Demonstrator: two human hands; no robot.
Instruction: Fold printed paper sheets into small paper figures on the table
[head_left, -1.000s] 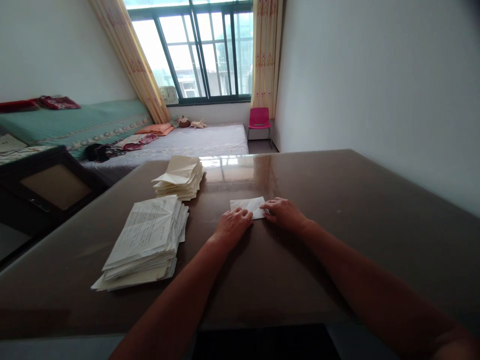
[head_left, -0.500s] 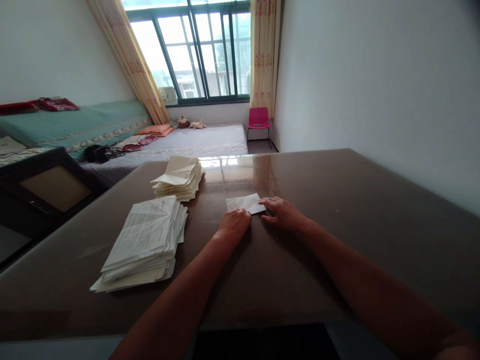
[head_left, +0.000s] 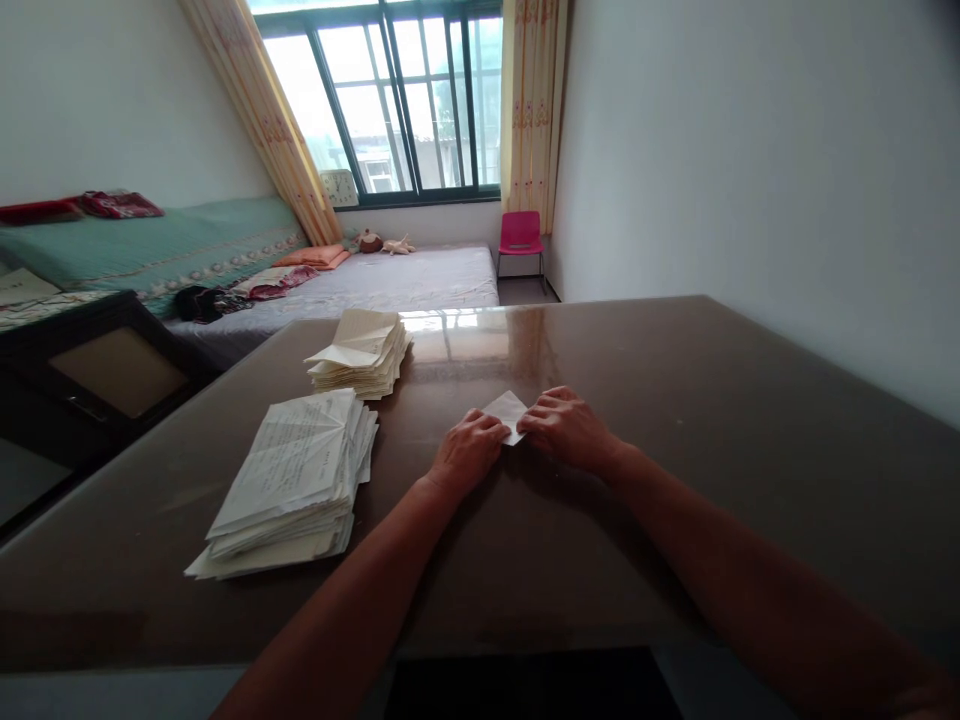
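A small folded sheet of paper point(head_left: 508, 408) lies on the brown table, its visible part diamond-shaped and pale. My left hand point(head_left: 474, 442) grips its left edge with bent fingers. From the other side, my right hand point(head_left: 564, 425) pinches the right edge, fingers curled. The fingertips of both hands hide the paper's side corners. To the left of my left arm is a thick stack of creased, written-on papers point(head_left: 289, 470). Behind that stack sits a smaller pile of yellowish folded papers point(head_left: 364, 345).
The glossy brown table point(head_left: 750, 480) spreads beneath both arms, with a white wall point(head_left: 750, 150) along its right. Beyond its far edge are a bed point(head_left: 435, 275) and a pink chair point(head_left: 520, 234). A dark cabinet point(head_left: 112, 370) stands at the left.
The paper has been turned and folded smaller, now showing a diamond shape. My right hand has closed from spread fingers to a pinch on its right edge.
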